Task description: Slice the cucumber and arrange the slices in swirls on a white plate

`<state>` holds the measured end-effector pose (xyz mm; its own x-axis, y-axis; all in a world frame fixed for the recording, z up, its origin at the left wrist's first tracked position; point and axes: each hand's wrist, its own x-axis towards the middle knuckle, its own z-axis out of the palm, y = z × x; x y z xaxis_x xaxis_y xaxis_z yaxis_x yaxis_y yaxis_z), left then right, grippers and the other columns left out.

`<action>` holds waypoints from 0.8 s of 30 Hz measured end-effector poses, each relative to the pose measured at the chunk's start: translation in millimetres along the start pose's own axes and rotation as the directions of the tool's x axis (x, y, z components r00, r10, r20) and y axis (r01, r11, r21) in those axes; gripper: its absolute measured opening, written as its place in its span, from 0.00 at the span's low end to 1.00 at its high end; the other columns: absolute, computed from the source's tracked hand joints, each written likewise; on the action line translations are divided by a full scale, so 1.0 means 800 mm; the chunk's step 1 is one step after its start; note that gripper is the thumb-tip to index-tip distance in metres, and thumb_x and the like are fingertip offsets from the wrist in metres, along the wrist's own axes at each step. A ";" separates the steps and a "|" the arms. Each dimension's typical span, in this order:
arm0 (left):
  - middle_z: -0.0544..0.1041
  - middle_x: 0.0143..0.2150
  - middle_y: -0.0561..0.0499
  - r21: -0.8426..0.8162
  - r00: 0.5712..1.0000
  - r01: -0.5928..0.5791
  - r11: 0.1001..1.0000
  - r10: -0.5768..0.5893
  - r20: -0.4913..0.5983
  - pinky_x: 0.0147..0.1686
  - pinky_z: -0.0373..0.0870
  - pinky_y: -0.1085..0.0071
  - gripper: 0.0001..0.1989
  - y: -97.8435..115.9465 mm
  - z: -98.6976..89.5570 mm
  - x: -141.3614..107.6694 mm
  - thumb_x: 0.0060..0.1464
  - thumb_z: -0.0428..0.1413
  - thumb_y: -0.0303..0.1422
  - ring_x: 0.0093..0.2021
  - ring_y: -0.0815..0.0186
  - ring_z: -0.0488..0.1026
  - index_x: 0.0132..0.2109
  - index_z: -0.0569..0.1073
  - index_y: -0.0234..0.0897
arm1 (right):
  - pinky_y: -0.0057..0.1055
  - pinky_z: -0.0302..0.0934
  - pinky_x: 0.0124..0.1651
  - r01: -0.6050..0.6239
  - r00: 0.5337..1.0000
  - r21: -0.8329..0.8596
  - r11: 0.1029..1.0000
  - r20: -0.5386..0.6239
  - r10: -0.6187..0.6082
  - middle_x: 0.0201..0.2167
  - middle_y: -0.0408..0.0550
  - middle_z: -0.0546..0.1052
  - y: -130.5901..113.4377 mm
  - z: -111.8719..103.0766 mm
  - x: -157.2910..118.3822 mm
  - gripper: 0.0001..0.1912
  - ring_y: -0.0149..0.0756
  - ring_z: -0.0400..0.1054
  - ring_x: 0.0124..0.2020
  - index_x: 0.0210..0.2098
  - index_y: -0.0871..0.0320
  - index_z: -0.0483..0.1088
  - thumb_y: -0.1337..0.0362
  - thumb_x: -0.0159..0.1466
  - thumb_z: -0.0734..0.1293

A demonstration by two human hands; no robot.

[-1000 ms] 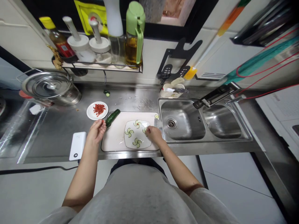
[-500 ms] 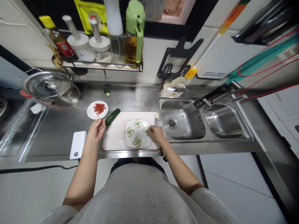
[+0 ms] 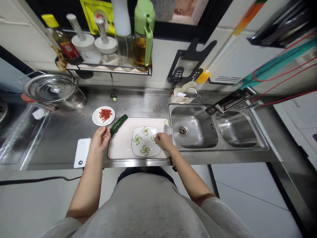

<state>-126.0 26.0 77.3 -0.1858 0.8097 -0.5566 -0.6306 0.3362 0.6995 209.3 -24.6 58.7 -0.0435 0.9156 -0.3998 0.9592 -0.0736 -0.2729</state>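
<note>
A white square plate [image 3: 151, 148] lies on a pale cutting board [image 3: 121, 145]. It carries several pinwheels of thin cucumber slices [image 3: 145, 150], the back one with a red bit at its centre. My right hand [image 3: 164, 141] is closed at the plate's right side, fingertips at the right pinwheel; whatever they pinch is too small to name. Left of the board, my left hand [image 3: 101, 138] is raised, palm up, fingers curled together around small red bits. Beside it a cucumber [image 3: 119, 124] rests across the board's left edge. Red pieces fill the middle of a round white plate [image 3: 96, 121].
A knife [image 3: 167, 130] lies at the board's right edge, partly hidden by my right hand. The double sink [image 3: 195, 127] is at the right. A white power bank [image 3: 82, 152], a lidded steel pot [image 3: 74, 99] and a rack of bottles [image 3: 126, 68] stand left and behind.
My right hand has shifted very slightly left over the right pinwheel. My left hand has moved slightly left, still curled. The plates and the cucumber look unchanged.
</note>
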 end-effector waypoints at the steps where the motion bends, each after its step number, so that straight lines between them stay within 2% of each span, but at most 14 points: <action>1: 0.76 0.27 0.53 0.000 1.000 0.001 1.000 -0.001 -0.001 0.28 0.72 0.82 0.03 0.000 0.000 -0.001 0.54 0.58 0.25 0.24 0.76 0.73 0.32 0.71 0.32 | 0.26 0.47 0.31 0.000 1.000 0.002 1.000 -0.003 0.000 0.35 0.47 0.77 0.000 0.000 0.000 0.08 0.33 0.67 0.35 0.34 0.57 0.72 0.65 0.64 0.60; 12: 0.75 0.27 0.53 0.005 1.000 -0.011 1.000 0.011 -0.009 0.29 0.72 0.83 0.04 -0.001 -0.005 -0.003 0.53 0.59 0.25 0.25 0.76 0.73 0.32 0.71 0.34 | 0.27 0.47 0.31 -0.033 0.999 0.014 0.999 0.001 0.033 0.38 0.46 0.77 0.003 0.004 0.001 0.07 0.34 0.68 0.37 0.40 0.54 0.69 0.64 0.65 0.61; 24: 0.75 0.27 0.53 0.015 1.000 -0.012 1.000 0.012 -0.010 0.28 0.72 0.82 0.04 -0.002 -0.002 -0.004 0.53 0.59 0.25 0.24 0.76 0.72 0.31 0.72 0.34 | 0.27 0.48 0.32 0.018 1.000 0.007 1.000 -0.017 -0.017 0.40 0.46 0.77 0.004 0.005 -0.003 0.10 0.35 0.68 0.38 0.42 0.53 0.70 0.64 0.66 0.58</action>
<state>-125.4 22.2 77.5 -0.2005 0.8088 -0.5528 -0.6167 0.3342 0.7127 211.1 -28.7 55.2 -0.0555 0.9232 -0.3804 0.9564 -0.0602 -0.2857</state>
